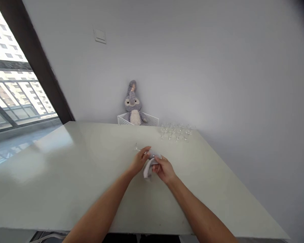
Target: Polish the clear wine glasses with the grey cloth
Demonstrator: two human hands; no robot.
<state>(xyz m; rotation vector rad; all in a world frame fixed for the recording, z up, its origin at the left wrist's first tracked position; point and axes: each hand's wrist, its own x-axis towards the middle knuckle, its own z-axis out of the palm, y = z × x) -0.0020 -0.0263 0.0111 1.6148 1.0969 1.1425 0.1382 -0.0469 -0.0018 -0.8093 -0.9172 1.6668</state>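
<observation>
A stemmed glass (pixel 136 147) is being held above the middle of the counter (pixel 91 162), lying tilted almost on its side, its foot pointing to the person's left and its bowl end pointing toward the right hand. The left hand (pixel 140 160) is gripping the glass, its fingers curling around it. The right hand (pixel 165 168) is gripping a pale grey cloth (pixel 147 169) and pressing it about the bowl; a loose end is hanging below the fingers. The cloth and fingers are partly hiding the bowl, so its rim is not showing clearly. Both forearms are reaching in from the near edge.

Farther back on the right, a group of clear glasses (pixel 177 131) is standing near the far edge, well apart from the hands; the exact count is not showing clearly. Beyond that edge, a grey plush toy (pixel 135 116) is sitting in a white perforated basket (pixel 152 121) before the plain wall (pixel 205 67). A switch plate (pixel 100 36) is showing higher up. At far left, a dark frame (pixel 38 55) is bordering a view of a railing and buildings.
</observation>
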